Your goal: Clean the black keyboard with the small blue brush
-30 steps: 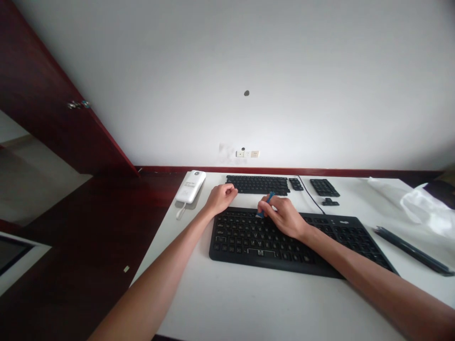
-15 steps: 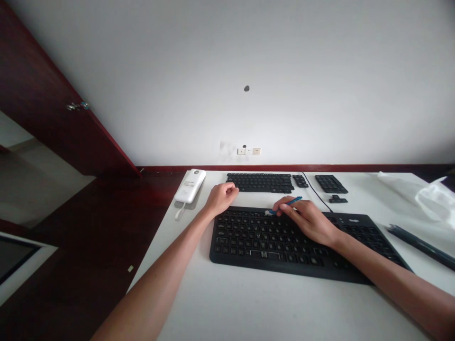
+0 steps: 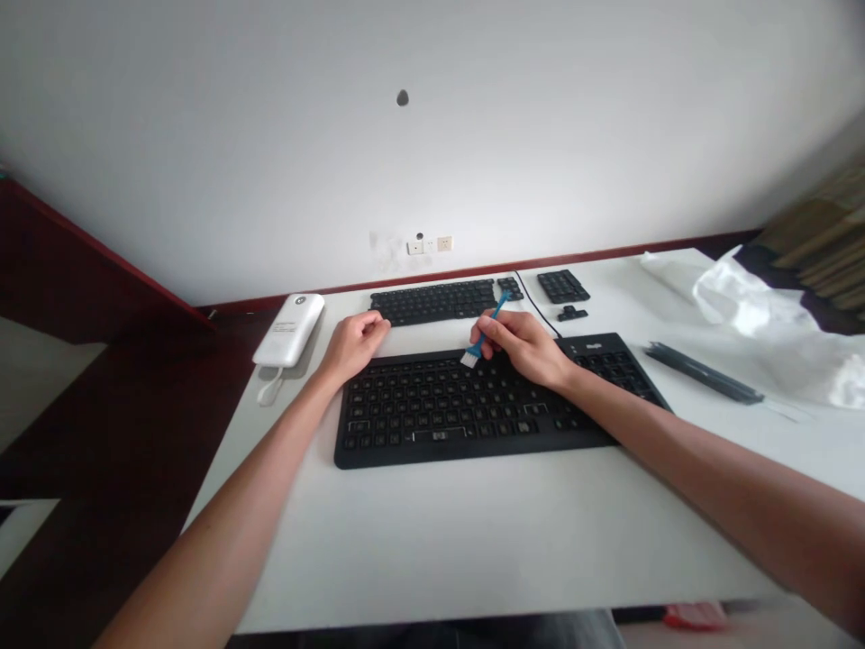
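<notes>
Keyboard base: the black keyboard base (image 3: 432, 451) lies flat on the white counter (image 3: 439, 541), its sockets exposed; pressing hard near its back edge might make it slide or rock.
Right hand: the fingers of the right hand (image 3: 533, 350) are pinched together on the blue brush (image 3: 478, 346), bristles down at the base's upper rows. A loose pinch could let the handle twist, and a stiff push could snag the bristles on a socket.
Left hand: the left hand (image 3: 356, 344) is loosely curled closed beside the base's upper left corner, with nothing visible in it. It is near the main key block (image 3: 436, 301), so a careless shift could knock that askew.
Smaller key groups: the number pad block (image 3: 564, 286) and arrow cluster (image 3: 572, 313) look light enough to scatter if the right forearm swings or the cable (image 3: 539, 311) is tugged.
White device: the white device (image 3: 290, 331) lies near the left edge; a bump from the left arm might tip it off.
Plastic bag: the crumpled white bag (image 3: 736, 297) lies at the right; whether it contains anything cannot be told.
Dark bundle: the slim dark bundle (image 3: 706, 374) may be in a clear sleeve; its contents are unclear.
</notes>
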`<act>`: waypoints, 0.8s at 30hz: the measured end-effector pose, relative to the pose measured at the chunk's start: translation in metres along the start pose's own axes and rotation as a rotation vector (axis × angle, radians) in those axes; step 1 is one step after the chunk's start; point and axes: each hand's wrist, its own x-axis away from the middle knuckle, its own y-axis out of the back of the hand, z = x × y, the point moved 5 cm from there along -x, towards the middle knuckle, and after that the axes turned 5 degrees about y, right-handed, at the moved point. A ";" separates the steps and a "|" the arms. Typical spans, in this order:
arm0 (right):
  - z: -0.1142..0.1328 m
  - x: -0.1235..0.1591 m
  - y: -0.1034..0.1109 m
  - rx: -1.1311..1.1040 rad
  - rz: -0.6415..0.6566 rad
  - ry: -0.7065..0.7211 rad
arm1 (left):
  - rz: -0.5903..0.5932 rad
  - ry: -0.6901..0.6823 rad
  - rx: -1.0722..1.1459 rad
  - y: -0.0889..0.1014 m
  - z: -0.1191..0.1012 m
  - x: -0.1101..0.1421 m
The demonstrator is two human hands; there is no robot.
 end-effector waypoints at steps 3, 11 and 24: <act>0.002 0.000 -0.002 0.039 0.004 0.044 | -0.018 -0.018 -0.016 0.000 0.002 -0.002; 0.004 0.001 -0.010 0.169 0.122 0.073 | -0.044 -0.026 -0.016 0.001 0.006 -0.004; 0.008 0.005 -0.007 -0.031 0.206 0.017 | -0.026 -0.029 -0.003 -0.001 0.002 -0.003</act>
